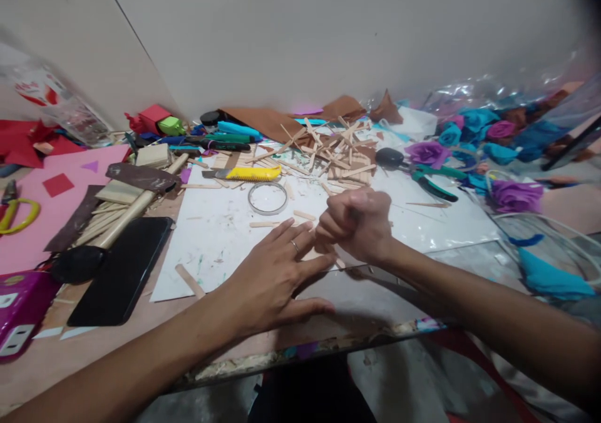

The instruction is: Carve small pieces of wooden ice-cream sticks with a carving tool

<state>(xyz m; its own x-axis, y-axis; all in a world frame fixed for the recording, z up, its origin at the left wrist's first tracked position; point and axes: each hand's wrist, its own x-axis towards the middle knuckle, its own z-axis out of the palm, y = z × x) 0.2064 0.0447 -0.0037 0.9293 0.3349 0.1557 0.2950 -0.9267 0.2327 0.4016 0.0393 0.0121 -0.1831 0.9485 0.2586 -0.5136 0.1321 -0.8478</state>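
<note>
My left hand point(275, 276) lies flat on the white sheet point(211, 235), fingers stretched out over a small wooden piece I can barely see. A ring shows on one finger. My right hand point(357, 223) is curled into a fist right beside the left fingertips, pressed down on something I cannot make out. Loose wooden sticks point(300, 215) lie just beyond both hands. A pile of ice-cream sticks point(338, 151) sits farther back.
A yellow utility knife point(248, 173), a tape ring point(267, 198), green-handled pliers point(429, 182) and paper flowers point(469, 141) lie behind. A black phone point(124, 266) and purple device point(19, 307) are at left. Markers point(225, 138) line the wall. The table edge runs below my wrists.
</note>
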